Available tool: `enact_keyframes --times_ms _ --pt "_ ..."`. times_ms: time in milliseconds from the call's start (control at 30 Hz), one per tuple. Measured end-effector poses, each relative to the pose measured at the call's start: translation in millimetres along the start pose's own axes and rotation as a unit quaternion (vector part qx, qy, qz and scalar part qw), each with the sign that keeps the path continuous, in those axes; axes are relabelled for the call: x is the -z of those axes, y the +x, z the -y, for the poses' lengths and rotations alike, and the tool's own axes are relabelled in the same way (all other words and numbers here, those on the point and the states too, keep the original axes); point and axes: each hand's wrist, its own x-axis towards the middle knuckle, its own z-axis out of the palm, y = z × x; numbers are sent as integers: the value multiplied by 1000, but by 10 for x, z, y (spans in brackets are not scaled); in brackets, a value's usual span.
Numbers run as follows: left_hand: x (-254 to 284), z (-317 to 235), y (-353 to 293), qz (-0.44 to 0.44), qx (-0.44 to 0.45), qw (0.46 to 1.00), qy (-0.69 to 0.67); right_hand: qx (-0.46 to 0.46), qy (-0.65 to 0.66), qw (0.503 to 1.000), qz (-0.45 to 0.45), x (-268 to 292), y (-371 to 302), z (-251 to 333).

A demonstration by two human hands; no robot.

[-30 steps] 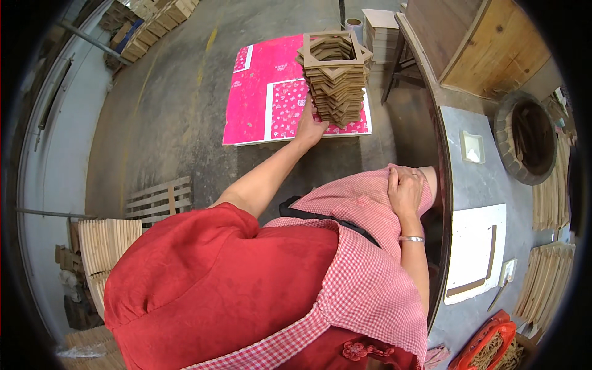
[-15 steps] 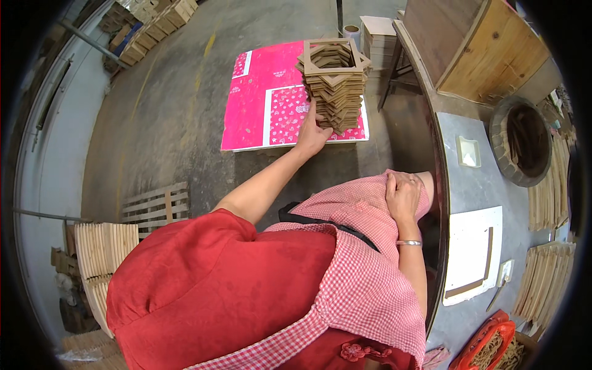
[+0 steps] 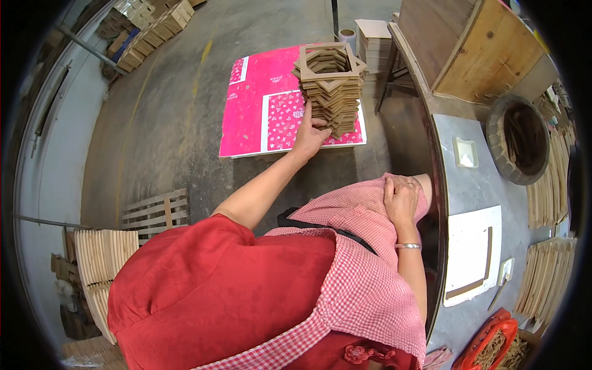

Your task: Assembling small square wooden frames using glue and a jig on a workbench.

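A tall stack of square wooden frames (image 3: 333, 92), set at alternating angles, stands on a pink patterned board (image 3: 246, 117). My left hand (image 3: 308, 134) reaches out to the near left side of the stack. Its fingers are apart, with the index finger pointing up along the frames and the others by the lower layers; it grips no frame that I can see. On my knee, over the pink checked apron (image 3: 345, 200), my right hand (image 3: 402, 196) lies loosely with fingers stretched out and nothing held.
At right, a grey worktable (image 3: 459, 185) carries a white sheet with dark strips (image 3: 473, 253), a small white dish (image 3: 465, 153) and a dark round tub (image 3: 518, 140). A red basket (image 3: 487, 342) holds thin pieces. Wooden strips (image 3: 105, 253) and a slatted pallet (image 3: 154, 209) are at left.
The stack and board sit slightly lower and further left in the picture. My left hand stays against the stack, its fingers a little more spread; my right hand remains on the knee.
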Motion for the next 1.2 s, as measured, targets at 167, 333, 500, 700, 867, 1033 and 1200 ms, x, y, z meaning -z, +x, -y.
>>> enact_keyframes --times_ms 167,333,500,700,867,1033,1200 --pt "33 -32 -11 14 18 1000 2 2 -4 1000 3 -10 3 -4" --pt "65 -48 41 -29 -26 999 -35 1 3 1000 2 -28 1 -16" --pt "63 -122 69 -2 -15 999 -42 0 5 1000 1 -16 1 -10" --pt "65 -121 74 7 -13 998 -68 2 1 1000 4 -21 2 -11" --pt "56 -133 70 11 -12 997 -77 -1 3 1000 4 -22 -3 -14" --pt "65 -124 72 15 -9 997 -72 0 1 1000 5 -24 -5 -20" --pt "64 -111 78 14 -6 997 -71 -1 3 1000 12 -3 2 -8"
